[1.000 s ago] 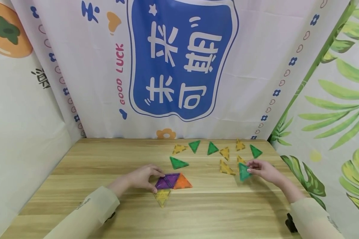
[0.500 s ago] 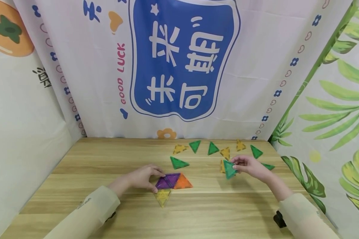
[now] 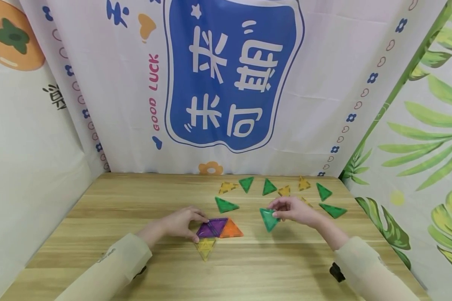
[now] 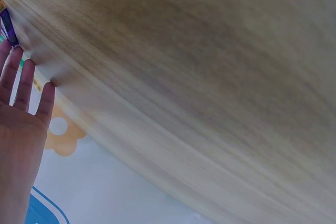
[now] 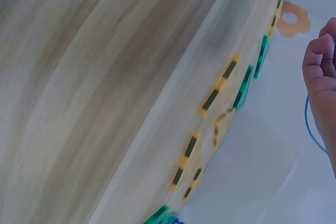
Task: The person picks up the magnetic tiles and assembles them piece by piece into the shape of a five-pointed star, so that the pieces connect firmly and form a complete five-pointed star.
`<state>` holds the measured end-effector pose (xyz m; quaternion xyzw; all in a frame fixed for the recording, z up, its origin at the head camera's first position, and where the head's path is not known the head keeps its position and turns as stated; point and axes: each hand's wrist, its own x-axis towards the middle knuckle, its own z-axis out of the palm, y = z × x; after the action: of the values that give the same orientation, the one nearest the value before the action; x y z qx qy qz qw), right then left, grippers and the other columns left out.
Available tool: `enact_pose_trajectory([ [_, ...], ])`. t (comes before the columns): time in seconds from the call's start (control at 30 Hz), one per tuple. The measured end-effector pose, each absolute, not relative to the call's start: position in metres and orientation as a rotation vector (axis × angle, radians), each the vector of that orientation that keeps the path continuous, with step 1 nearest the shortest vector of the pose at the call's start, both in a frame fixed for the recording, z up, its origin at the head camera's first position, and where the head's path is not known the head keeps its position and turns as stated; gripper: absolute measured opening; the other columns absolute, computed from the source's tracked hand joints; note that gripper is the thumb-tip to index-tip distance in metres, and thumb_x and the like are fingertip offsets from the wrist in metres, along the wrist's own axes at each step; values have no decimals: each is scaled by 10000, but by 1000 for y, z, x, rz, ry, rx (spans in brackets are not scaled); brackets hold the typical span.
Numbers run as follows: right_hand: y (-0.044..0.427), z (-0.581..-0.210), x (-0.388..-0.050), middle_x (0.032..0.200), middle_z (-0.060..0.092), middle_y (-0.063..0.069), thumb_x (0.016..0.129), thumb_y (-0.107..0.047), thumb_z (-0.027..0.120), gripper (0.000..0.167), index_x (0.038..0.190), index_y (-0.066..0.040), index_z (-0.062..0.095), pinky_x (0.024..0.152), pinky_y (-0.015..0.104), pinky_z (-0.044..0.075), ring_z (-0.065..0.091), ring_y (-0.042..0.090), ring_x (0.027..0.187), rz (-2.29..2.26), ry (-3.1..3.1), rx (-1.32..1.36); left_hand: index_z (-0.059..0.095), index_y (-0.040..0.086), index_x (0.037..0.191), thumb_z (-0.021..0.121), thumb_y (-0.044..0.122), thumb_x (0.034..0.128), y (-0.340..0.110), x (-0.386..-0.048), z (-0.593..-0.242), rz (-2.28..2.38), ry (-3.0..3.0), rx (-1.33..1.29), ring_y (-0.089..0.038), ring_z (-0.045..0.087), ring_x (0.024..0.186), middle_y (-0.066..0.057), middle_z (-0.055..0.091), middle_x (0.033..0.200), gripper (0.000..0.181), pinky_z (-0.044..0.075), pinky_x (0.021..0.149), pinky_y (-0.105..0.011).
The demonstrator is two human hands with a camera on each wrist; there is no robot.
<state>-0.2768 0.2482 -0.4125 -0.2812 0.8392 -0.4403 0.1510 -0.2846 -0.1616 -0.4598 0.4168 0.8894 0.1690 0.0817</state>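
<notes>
While left hand [image 3: 180, 223], fingers fairly straight, touches purple tiles [image 3: 212, 228] left of orange tile [image 3: 231, 229], right hand [image 3: 291, 210] pinches green tile [image 3: 268, 220] right of it; I'd pinch corner only, level it, leave edges free.

The held triangle [image 3: 269, 221] in the fingers of your right hand [image 3: 293, 210] is see-through green. By the fingers of your left hand [image 3: 178, 222] are two purple triangles [image 3: 219, 226], then one orange triangle [image 3: 231, 229], and slightly nearer to you one yellow triangle [image 3: 206, 247]. Beyond the right fingers lie green triangles [image 3: 324, 192] and amber triangles [image 5: 184, 161] with dark-dashed edges.
</notes>
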Motion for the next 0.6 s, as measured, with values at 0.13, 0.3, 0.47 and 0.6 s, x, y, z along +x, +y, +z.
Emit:
enact_pose_trajectory([
  [0.13, 234, -417, -277, 975, 661, 72, 900, -184, 647, 235, 1113, -83, 644, 660, 430, 544, 601, 148, 735, -1235, 2366, -843, 624, 130, 1248, 765, 454, 715, -161, -285, -460, 506, 2657, 1246, -260, 488, 1222, -67, 558, 1301, 639, 413, 1024, -436],
  [0.3, 216, -426, -273, 974, 665, 71, 896, -173, 651, 220, 1096, -81, 651, 704, 453, 550, 623, 138, 786, -1227, 2312, -890, 625, 128, 1247, 766, 450, 715, -161, -284, -459, 511, 2656, 1245, -256, 488, 1221, -63, 558, 1300, 638, 414, 1023, -431],
  [0.47, 198, -435, -270, 986, 663, 61, 890, -164, 658, 213, 1084, -77, 660, 741, 365, 557, 618, 127, 847, -1227, 2287, -899, 627, 124, 1244, 770, 441, 714, -161, -284, -459, 521, 2652, 1240, -260, 489, 1219, -67, 557, 1301, 634, 416, 1021, -433],
  [0.6, 184, -441, -268, 963, 668, 40, 881, -161, 667, 194, 1066, -101, 673, 724, 287, 552, 616, 121, 842, -1197, 2273, -935, 626, 123, 1245, 766, 447, 715, -161, -284, -458, 515, 2650, 1248, -262, 490, 1217, -69, 559, 1299, 637, 417, 1019, -436],
])
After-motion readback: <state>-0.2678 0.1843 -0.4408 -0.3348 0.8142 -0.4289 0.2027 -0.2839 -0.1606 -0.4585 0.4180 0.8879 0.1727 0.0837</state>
